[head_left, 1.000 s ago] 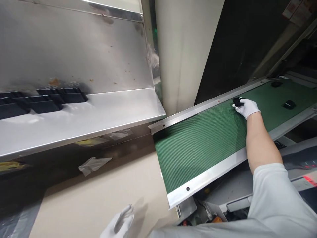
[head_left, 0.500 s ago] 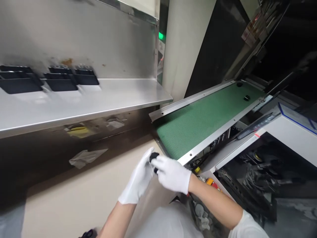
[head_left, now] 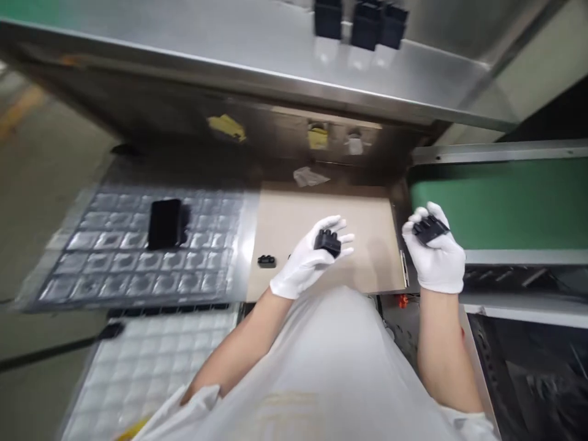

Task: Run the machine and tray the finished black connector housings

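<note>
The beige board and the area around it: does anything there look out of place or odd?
Possibly: a creased whitish scrap by the far edge of the beige board looks stray, because it is crumpled and irregular. Whether it lies loose is unclear.

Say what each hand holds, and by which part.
The left hand holds a black knobbed block, apparently by its lower edge; the right hand holds another black block, grip points too blurred to tell.

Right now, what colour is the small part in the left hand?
The small part in the left hand is black, best seen in the head view.
</note>
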{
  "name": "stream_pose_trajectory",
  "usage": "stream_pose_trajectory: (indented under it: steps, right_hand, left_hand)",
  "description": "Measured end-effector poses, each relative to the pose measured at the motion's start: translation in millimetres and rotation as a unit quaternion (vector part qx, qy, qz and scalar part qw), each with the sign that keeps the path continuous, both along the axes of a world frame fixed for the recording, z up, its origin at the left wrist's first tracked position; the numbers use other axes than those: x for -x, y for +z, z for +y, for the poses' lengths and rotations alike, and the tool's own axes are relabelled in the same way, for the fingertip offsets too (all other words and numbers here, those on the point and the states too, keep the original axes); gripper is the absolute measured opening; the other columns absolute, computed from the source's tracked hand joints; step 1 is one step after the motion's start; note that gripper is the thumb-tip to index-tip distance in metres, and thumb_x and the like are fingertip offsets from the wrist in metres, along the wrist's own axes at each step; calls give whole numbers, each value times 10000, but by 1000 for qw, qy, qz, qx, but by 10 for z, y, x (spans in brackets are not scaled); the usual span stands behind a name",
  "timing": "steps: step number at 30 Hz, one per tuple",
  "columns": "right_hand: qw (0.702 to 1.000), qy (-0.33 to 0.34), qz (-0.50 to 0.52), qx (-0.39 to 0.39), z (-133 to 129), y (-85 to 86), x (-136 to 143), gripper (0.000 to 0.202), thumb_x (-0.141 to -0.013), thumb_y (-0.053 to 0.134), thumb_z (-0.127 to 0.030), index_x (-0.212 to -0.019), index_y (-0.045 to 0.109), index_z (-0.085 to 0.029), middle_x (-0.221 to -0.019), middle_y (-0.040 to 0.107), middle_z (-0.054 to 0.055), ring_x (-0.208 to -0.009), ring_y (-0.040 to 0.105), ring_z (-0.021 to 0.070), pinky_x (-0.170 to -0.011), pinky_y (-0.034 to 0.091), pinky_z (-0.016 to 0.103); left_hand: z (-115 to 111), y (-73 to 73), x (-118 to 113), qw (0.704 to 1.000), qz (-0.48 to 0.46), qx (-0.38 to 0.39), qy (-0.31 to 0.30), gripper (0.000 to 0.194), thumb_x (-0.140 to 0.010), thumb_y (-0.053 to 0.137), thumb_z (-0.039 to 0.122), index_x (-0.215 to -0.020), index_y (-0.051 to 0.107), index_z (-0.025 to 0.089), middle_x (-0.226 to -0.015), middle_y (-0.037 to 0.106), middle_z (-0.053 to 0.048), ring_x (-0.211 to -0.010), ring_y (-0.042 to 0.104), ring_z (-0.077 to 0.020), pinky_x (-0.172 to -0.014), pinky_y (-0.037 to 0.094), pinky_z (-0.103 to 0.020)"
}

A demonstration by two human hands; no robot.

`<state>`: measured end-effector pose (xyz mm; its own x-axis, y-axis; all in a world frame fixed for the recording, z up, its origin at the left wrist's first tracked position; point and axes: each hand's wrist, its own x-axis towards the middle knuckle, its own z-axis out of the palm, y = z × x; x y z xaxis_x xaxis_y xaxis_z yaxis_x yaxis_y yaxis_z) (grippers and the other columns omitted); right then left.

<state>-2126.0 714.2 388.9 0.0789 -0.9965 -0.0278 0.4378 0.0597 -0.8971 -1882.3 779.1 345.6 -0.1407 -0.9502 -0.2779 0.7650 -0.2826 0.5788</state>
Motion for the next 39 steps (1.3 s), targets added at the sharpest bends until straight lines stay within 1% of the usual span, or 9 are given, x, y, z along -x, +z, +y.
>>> stream_pose_trajectory:
  steps: [2, 5, 7, 9, 12, 14, 20, 28, 39]
  right_hand:
    - [994, -38, -51, -93, 131, -278, -71, 608, -568, 578, -34, -1073, 778, -307, -1072, 735, -16, -1059, 698, 135, -1143, 545, 319]
    - [984, 24, -29, -176, 482, -447, -276, 576, -585, 598, -63, -1069, 768, -325, -1073, 729, -7, -1094, 706, 180, -1200, 520, 502]
    - [988, 59, -15, -140, 681, -327, -435, 528, -685, 662, -109, -1152, 745, -340, -1138, 718, 17, -1186, 687, 224, -1185, 519, 598]
    - [996, 66, 13, -66, 782, -94, -569, 499, -767, 729, -157, -1219, 714, -368, -1197, 700, 28, -1281, 649, 254, -1180, 520, 623]
    - [995, 41, 91, 21, 787, 212, -681, 536, -768, 839, -156, -1225, 701, -400, -1218, 699, 19, -1312, 638, 276, -1203, 507, 602]
    - [991, 29, 123, 46, 762, 293, -710, 565, -744, 882, -139, -1216, 708, -395, -1217, 710, 17, -1282, 658, 277, -1209, 510, 574]
    - [991, 17, 122, 50, 803, 210, -767, 507, -765, 891, -164, -1195, 730, -378, -1188, 730, 16, -1196, 703, 257, -1158, 564, 534]
    - [991, -23, 132, 29, 929, 154, -740, 506, -760, 893, -179, -1186, 723, -392, -1193, 733, -1, -1204, 699, 263, -1157, 564, 549]
    - [993, -30, 101, 48, 934, 81, -731, 565, -705, 967, -192, -1201, 742, -342, -1153, 772, -16, -1114, 744, 217, -1043, 649, 421]
  left_hand:
    - [17, 130, -109, 999, -28, 38, 26, 576, -670, 779, 13, -1196, 685, 228, -1403, 644, -85, -1193, 705, -281, -1057, 590, -490]
    - [114, 237, -127, 995, -37, 90, 34, 409, -774, 816, 77, -1142, 692, 206, -1370, 676, -97, -1201, 712, -282, -1025, 607, -450]
    - [191, 265, -87, 992, -44, 114, 32, 388, -806, 834, 113, -1156, 695, 209, -1399, 674, -101, -1235, 701, -281, -1047, 598, -439]
    - [251, 285, -42, 988, -61, 134, 38, 427, -800, 874, 158, -1183, 694, 220, -1407, 679, -98, -1243, 698, -274, -1067, 584, -427]
    - [294, 333, 5, 981, -104, 159, 50, 481, -771, 922, 207, -1198, 704, 238, -1372, 705, -75, -1255, 689, -259, -1109, 551, -403]
    - [304, 375, 20, 977, -129, 162, 50, 485, -764, 932, 229, -1195, 710, 236, -1331, 726, -70, -1275, 676, -263, -1127, 538, -406]
    - [359, 444, 26, 976, -161, 143, 35, 488, -755, 942, 270, -1181, 708, 216, -1284, 740, -75, -1249, 685, -280, -1085, 566, -415]
    - [394, 373, 51, 971, -169, 167, 4, 471, -789, 918, 240, -1210, 705, 218, -1307, 734, -80, -1261, 685, -270, -1080, 571, -400]
    - [382, 306, 42, 971, -183, 153, -18, 504, -760, 938, 283, -1211, 714, 266, -1314, 721, -62, -1278, 664, -288, -1133, 544, -449]
